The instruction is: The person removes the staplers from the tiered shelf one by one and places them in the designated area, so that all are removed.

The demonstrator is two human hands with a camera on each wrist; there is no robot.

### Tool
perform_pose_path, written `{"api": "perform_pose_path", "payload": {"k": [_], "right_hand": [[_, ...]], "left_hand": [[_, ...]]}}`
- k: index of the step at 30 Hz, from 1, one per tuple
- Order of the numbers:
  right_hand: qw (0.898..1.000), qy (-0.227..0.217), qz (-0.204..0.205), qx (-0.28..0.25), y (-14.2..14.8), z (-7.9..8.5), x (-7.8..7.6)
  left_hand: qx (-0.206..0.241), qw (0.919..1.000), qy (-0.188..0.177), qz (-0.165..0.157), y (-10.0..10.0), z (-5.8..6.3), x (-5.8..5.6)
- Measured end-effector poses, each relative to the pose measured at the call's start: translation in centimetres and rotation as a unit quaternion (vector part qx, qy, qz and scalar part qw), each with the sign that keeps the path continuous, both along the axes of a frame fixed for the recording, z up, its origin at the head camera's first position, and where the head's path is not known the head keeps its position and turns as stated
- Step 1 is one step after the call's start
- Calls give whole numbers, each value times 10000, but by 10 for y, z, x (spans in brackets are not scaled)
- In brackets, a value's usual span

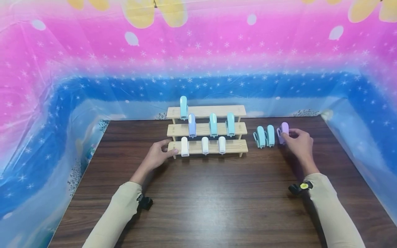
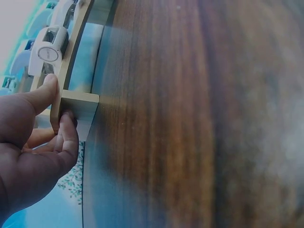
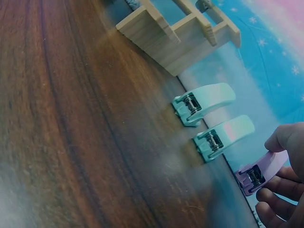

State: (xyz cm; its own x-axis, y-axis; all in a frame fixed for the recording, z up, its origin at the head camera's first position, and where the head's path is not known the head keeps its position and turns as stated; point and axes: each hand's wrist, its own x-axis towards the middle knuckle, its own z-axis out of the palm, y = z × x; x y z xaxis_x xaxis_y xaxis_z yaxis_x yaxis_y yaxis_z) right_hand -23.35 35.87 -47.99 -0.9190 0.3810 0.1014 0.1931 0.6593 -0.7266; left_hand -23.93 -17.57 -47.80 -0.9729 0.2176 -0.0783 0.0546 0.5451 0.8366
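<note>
"Both busy? Nearest first."

"Yes — left hand [image 1: 158, 155] pinches the bottom shelf [image 1: 195, 148] at its left end; right hand [image 1: 299, 143] pinches the purple punch [image 1: 284, 128], right of the rack [image 1: 214, 111], near the teal pair [image 1: 265, 136]."

"Which step?"

"Lifting or placing that punch, I'd judge; next calls for a firm pinch and a steady rack."

"Anything legible?"

"No — the round badge [image 2: 48, 53] on the leftmost white punch [image 1: 185, 148] is too blurred. On the top shelf, one teal punch [image 1: 183, 107] shows no lettering I can make out."
</note>
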Motion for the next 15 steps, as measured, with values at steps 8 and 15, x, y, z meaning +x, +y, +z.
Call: {"api": "perform_pose_path", "payload": {"k": [8,15], "right_hand": [[9999,-40,-12,106,0,-9,-4],[9999,-78,15,101,0,-13,-6]], "left_hand": [[-54,10000,-9,17,0,1,0],[-5,10000,-54,47,1,1,2]]}}
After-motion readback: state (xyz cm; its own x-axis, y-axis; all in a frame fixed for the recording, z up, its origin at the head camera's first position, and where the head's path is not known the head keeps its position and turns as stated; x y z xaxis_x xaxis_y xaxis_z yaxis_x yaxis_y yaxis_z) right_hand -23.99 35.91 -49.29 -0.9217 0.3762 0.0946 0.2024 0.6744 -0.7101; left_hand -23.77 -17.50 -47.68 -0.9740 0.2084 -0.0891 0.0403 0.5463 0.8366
